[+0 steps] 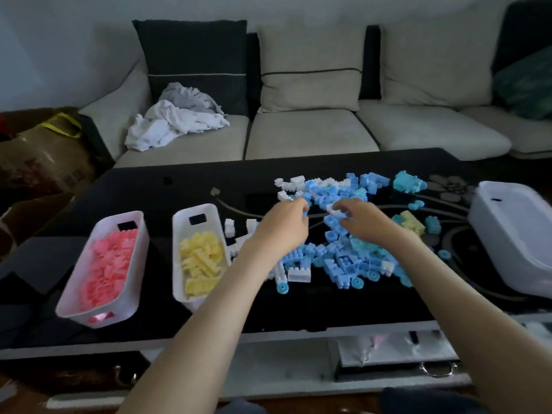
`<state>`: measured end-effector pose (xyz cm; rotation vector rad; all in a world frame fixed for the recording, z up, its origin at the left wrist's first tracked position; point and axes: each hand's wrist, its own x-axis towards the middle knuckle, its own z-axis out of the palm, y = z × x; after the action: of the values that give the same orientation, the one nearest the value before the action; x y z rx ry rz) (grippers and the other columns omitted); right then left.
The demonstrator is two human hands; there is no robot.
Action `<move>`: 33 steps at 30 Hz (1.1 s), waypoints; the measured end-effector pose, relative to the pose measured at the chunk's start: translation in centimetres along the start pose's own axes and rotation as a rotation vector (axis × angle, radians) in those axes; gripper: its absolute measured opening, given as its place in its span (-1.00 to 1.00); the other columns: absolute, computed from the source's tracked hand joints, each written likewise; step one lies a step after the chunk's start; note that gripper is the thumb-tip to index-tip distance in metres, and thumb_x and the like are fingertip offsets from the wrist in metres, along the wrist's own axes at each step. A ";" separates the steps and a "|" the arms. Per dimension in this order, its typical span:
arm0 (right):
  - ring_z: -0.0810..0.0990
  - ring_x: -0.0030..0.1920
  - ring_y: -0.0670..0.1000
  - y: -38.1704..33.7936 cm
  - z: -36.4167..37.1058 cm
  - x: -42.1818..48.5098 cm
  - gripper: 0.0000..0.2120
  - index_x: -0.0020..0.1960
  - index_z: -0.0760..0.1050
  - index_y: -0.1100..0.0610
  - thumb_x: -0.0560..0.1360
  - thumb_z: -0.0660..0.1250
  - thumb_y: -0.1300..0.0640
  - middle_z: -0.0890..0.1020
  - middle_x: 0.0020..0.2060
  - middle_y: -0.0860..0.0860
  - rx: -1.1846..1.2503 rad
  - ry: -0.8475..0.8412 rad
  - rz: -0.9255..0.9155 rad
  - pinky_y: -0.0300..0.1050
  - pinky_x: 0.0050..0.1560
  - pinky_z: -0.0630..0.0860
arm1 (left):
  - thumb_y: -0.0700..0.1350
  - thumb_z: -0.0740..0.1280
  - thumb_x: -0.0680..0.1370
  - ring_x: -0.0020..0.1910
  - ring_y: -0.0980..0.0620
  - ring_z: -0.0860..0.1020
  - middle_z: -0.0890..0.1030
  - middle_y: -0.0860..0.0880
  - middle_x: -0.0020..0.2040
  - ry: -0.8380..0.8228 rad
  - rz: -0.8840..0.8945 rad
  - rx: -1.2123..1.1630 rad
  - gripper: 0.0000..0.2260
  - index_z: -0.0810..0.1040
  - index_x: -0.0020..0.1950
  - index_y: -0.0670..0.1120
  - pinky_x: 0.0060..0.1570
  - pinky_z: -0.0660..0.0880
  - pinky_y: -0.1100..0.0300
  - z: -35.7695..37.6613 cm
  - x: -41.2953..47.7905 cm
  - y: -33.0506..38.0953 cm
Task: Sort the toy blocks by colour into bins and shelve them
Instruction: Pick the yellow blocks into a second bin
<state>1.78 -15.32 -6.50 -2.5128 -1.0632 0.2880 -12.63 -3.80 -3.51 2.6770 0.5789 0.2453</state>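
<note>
The left hand (283, 227) and right hand (364, 221) curled into the blue-and-white blocks (343, 259) heaped mid-way along the table (194, 180), fingertips too blurred and buried to tell whether either held one, while a white bin (507, 234) at its right edge ran out of frame.

Bins (142, 237) left of block pile (343, 261)

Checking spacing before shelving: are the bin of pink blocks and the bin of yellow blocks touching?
Apart. The head view shows a strip of dark table between the pink bin and the yellow bin along their whole length.
</note>
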 end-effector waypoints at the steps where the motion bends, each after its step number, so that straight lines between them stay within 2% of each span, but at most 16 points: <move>1: 0.46 0.21 0.12 2.1 -0.7 0.1 -0.61 0.37 0.33 0.06 0.55 0.17 0.20 0.41 0.31 0.07 -0.007 0.027 0.083 0.04 0.15 0.47 | -0.13 0.12 0.64 0.03 -0.06 0.55 0.51 -0.06 0.21 -0.051 0.027 -0.015 -0.72 0.40 0.35 -0.06 0.00 0.51 0.03 0.9 0.9 1.2; 3: 0.46 0.17 0.16 5.7 -1.6 -0.2 -0.58 0.41 0.29 0.03 0.55 0.18 0.15 0.37 0.32 0.11 -0.016 0.055 0.228 0.04 0.05 0.47 | -0.16 0.10 0.65 -0.13 -0.07 0.57 0.50 -0.06 0.18 -0.136 0.068 -0.039 -0.69 0.36 0.39 -0.03 -0.16 0.51 0.02 2.7 2.7 3.1; 5: 0.37 0.28 0.20 8.4 -1.9 -0.7 -0.53 0.44 0.25 0.01 0.55 0.22 0.07 0.29 0.36 0.12 -0.041 0.001 0.333 0.05 0.12 0.43 | -0.25 0.08 0.63 -0.33 -0.03 0.48 0.47 -0.10 0.20 -0.190 0.101 -0.057 -0.60 0.29 0.46 0.00 -0.37 0.41 0.07 4.7 4.5 4.8; 7: 0.25 0.36 0.20 9.9 -1.6 -0.9 -0.57 0.40 0.31 -0.01 0.54 0.24 0.06 0.25 0.37 0.10 -0.064 -0.066 0.349 0.05 0.23 0.35 | -0.33 0.07 0.61 -0.33 0.00 0.38 0.39 -0.14 0.30 -0.208 0.128 -0.080 -0.51 0.24 0.49 0.04 -0.43 0.34 0.15 6.5 5.9 6.0; 9: 0.26 0.33 0.18 10.5 -1.4 -0.9 -0.66 0.31 0.40 -0.01 0.53 0.28 0.09 0.28 0.33 0.08 -0.074 -0.057 0.309 0.04 0.29 0.33 | -0.36 0.06 0.59 -0.20 -0.04 0.41 0.33 -0.13 0.36 -0.228 0.168 -0.087 -0.47 0.23 0.50 0.07 -0.31 0.41 0.10 7.9 7.0 6.9; 11: 0.30 0.31 0.14 10.5 -1.3 -0.7 -0.68 0.28 0.43 0.02 0.53 0.30 0.11 0.31 0.28 0.07 -0.070 -0.049 0.255 -0.03 0.30 0.34 | -0.37 0.06 0.58 0.09 -0.10 0.43 0.30 -0.11 0.39 -0.250 0.211 -0.020 -0.44 0.22 0.51 0.09 -0.03 0.45 0.03 9.1 8.1 7.2; 12: 0.31 0.31 0.12 10.4 -1.1 -0.5 -0.68 0.28 0.43 0.04 0.53 0.29 0.12 0.32 0.26 0.07 -0.073 -0.050 0.226 -0.11 0.27 0.32 | -0.37 0.06 0.57 0.23 -0.13 0.38 0.27 -0.10 0.43 -0.264 0.225 0.039 -0.42 0.21 0.51 0.10 0.10 0.41 0.01 9.6 8.5 7.0; 14: 0.35 0.26 0.07 10.4 -0.9 -0.3 -0.70 0.26 0.45 0.08 0.53 0.28 0.13 0.37 0.19 0.07 -0.061 -0.026 0.180 -0.24 0.13 0.27 | -0.36 0.06 0.56 0.38 -0.15 0.26 0.19 -0.07 0.49 -0.310 0.243 0.129 -0.40 0.19 0.51 0.14 0.29 0.29 -0.02 10.4 9.5 6.6; 16: 0.38 0.19 0.04 10.5 -0.9 -0.1 -0.74 0.20 0.47 0.11 0.52 0.30 0.14 0.41 0.14 0.06 -0.051 0.000 0.172 -0.27 0.04 0.25 | -0.36 0.07 0.55 0.35 -0.16 0.26 0.18 -0.04 0.47 -0.337 0.249 0.170 -0.42 0.23 0.49 0.14 0.35 0.21 -0.03 10.7 10.2 6.0; 18: 0.39 0.15 0.06 10.6 -1.0 0.1 -0.78 0.14 0.47 0.12 0.50 0.32 0.12 0.42 0.09 0.05 -0.068 0.008 0.193 -0.23 0.01 0.28 | -0.33 0.08 0.57 0.26 -0.17 0.31 0.25 -0.06 0.37 -0.322 0.232 0.176 -0.49 0.29 0.44 0.10 0.30 0.20 -0.05 10.8 10.8 5.3; 21: 0.36 0.16 0.09 10.5 -1.2 0.5 -0.80 0.13 0.43 0.11 0.52 0.29 0.13 0.37 0.02 0.01 -0.124 0.006 0.217 -0.20 0.02 0.28 | -0.20 0.15 0.61 0.34 -0.15 0.29 0.35 -0.09 0.31 -0.293 0.208 0.193 -0.61 0.30 0.43 0.06 0.33 0.15 -0.11 11.2 11.1 4.2; 24: 0.41 0.02 0.04 9.8 -1.2 0.7 -0.72 0.18 0.38 0.09 0.49 0.30 0.19 0.33 -0.02 -0.03 -0.070 0.044 0.192 -0.20 -0.12 0.36 | -0.07 0.21 0.62 0.33 -0.12 0.32 0.42 -0.07 0.28 -0.245 0.205 0.212 -0.67 0.35 0.38 0.01 0.29 0.17 -0.11 11.4 10.7 3.9; 27: 0.43 0.02 0.07 9.2 -0.8 0.8 -0.63 0.19 0.32 0.12 0.44 0.36 0.16 0.36 0.01 -0.01 -0.094 0.039 0.198 -0.07 -0.04 0.46 | -0.17 0.21 0.60 0.22 -0.08 0.41 0.47 -0.04 0.18 -0.137 0.217 0.223 -0.75 0.43 0.27 -0.03 0.18 0.20 0.00 11.4 10.3 3.7; 29: 0.41 0.00 0.07 9.1 -0.3 0.9 -0.70 0.13 0.30 0.15 0.45 0.32 0.22 0.40 0.02 0.04 -0.098 0.048 0.210 -0.09 -0.10 0.42 | -0.24 0.19 0.58 0.18 -0.07 0.44 0.49 -0.03 0.15 -0.093 0.209 0.216 -0.74 0.43 0.25 -0.04 0.18 0.18 0.02 11.3 10.1 3.5; 33: 0.35 -0.27 -0.07 8.7 -0.3 0.6 -0.85 0.02 0.28 0.13 0.52 0.25 0.20 0.42 -0.14 0.02 -0.093 0.058 0.233 -0.21 -0.41 0.21 | -0.25 0.20 0.58 0.19 -0.05 0.41 0.51 -0.02 0.14 -0.041 0.181 0.227 -0.75 0.44 0.23 -0.05 0.23 0.15 0.01 11.3 9.8 3.1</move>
<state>7.88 -20.51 -10.06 -2.7147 -0.7792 0.2334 0.12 -5.96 -11.71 2.9509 0.3714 0.1833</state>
